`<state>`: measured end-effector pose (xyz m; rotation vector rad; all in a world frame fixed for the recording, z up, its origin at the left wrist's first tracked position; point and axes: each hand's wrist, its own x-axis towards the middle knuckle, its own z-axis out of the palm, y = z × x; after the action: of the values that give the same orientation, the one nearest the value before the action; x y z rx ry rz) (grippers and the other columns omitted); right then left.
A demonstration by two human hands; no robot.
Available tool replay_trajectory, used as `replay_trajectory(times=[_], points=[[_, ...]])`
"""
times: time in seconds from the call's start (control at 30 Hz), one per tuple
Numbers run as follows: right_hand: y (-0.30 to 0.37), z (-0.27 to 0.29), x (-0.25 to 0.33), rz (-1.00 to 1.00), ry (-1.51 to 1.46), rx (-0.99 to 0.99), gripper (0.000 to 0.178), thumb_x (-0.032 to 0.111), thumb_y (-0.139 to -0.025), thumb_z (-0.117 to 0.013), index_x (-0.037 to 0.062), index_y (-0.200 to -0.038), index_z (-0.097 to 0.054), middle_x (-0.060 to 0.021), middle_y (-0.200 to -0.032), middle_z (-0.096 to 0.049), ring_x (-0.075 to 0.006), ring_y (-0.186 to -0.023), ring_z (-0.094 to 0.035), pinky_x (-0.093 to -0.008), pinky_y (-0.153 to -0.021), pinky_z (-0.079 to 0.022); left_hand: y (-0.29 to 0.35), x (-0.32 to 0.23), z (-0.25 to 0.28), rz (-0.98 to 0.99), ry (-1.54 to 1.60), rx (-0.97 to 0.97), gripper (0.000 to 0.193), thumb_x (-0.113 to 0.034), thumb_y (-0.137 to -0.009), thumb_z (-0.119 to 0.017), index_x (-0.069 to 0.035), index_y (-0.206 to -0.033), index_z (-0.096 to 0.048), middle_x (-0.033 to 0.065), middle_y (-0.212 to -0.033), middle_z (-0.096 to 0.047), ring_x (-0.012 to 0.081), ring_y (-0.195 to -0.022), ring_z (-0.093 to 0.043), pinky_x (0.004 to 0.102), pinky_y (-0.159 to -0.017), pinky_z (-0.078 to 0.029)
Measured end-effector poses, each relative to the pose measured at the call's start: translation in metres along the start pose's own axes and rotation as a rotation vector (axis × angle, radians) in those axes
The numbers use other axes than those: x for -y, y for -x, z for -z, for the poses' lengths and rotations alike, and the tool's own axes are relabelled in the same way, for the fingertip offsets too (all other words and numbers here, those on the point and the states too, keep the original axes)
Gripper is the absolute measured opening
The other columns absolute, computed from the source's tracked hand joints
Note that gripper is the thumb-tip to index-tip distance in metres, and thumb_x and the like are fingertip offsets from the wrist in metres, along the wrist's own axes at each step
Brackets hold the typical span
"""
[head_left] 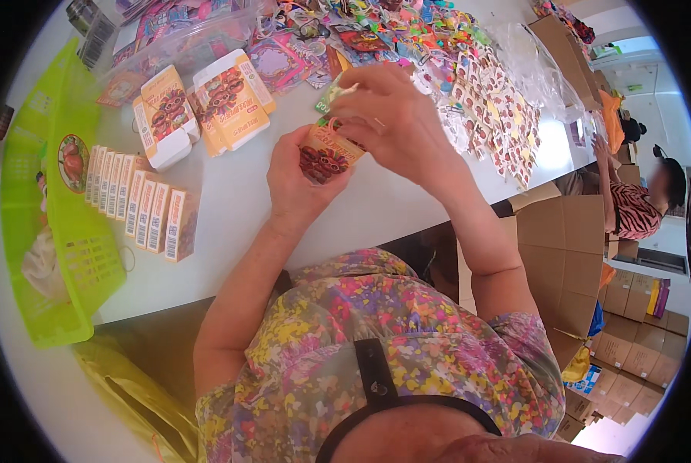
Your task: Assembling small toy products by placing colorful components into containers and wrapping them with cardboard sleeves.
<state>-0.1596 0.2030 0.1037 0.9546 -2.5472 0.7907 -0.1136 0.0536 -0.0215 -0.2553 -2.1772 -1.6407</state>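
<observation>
A small cream-and-orange carton [328, 158] with a brown picture on its front is gripped in my left hand [287, 177], just above the near part of the table. My right hand [403, 116] is bent over the carton's upper end, its fingers curled together; whatever they pinch is hidden. A bit of green-and-white packet [326, 100] shows behind these fingers. To the left, a row of several closed cartons [149, 208] of the same look stands on the table. Beyond them lie flattened or unfilled cartons [233, 104] in two stacks.
A lime-green basket [91, 266] borders the left side. A clear plastic bin [199, 42] with colourful packets stands at the back. Heaped trinkets [407, 27] and small printed pieces [492, 116] cover the far right. A large cardboard box [562, 262] and another person [639, 204] are to the right.
</observation>
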Motion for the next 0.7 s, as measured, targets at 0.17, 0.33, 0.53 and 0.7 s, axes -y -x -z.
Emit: replay_trajectory(times=[0.17,0.33,0.53,0.7], points=[[-0.004,0.005,-0.006,0.11,-0.055,-0.013,0.016,0.004,-0.075,-0.072,0.0058,-0.09,-0.067,-0.0047,-0.104,-0.063,-0.0198,-0.095,-0.059,-0.0343,-0.078,-0.05,0.001,-0.002,-0.001,0.059,0.041,0.011,0.068,-0.015,-0.062,-0.086,-0.003,-0.117,-0.05,0.0118,-0.103,-0.058,0.0234,-0.092,-0.061,0.0338,-0.078,-0.052],[-0.003,0.019,-0.017,-0.201,-0.611,0.054,0.007,0.005,-0.086,-0.065,0.0002,-0.091,-0.063,-0.0043,-0.1,-0.064,-0.0124,-0.086,-0.06,-0.0271,-0.078,-0.048,0.0,-0.006,0.001,0.147,0.134,0.002,0.068,-0.015,-0.062,-0.086,-0.002,-0.118,-0.05,0.0114,-0.106,-0.058,0.0215,-0.096,-0.061,0.0324,-0.082,-0.052],[-0.001,0.016,-0.011,-0.267,-0.915,-0.028,0.01,0.01,-0.092,-0.061,-0.0002,-0.094,-0.061,-0.0057,-0.085,-0.067,-0.0106,-0.079,-0.064,-0.0259,-0.071,-0.051,0.0,-0.003,0.0,0.15,0.1,0.012,0.069,-0.016,-0.062,-0.086,-0.001,-0.119,-0.05,0.0108,-0.106,-0.058,0.0198,-0.095,-0.061,0.0314,-0.083,-0.051],[-0.016,0.024,-0.029,-0.35,-0.837,-0.138,0.011,0.009,-0.093,-0.058,-0.0012,-0.097,-0.061,-0.0078,-0.084,-0.068,-0.0117,-0.074,-0.064,-0.0252,-0.069,-0.051,0.0,0.001,0.0,0.142,0.134,-0.008,0.07,-0.016,-0.063,-0.086,-0.001,-0.119,-0.048,0.0108,-0.107,-0.058,0.0193,-0.096,-0.061,0.0312,-0.083,-0.052]])
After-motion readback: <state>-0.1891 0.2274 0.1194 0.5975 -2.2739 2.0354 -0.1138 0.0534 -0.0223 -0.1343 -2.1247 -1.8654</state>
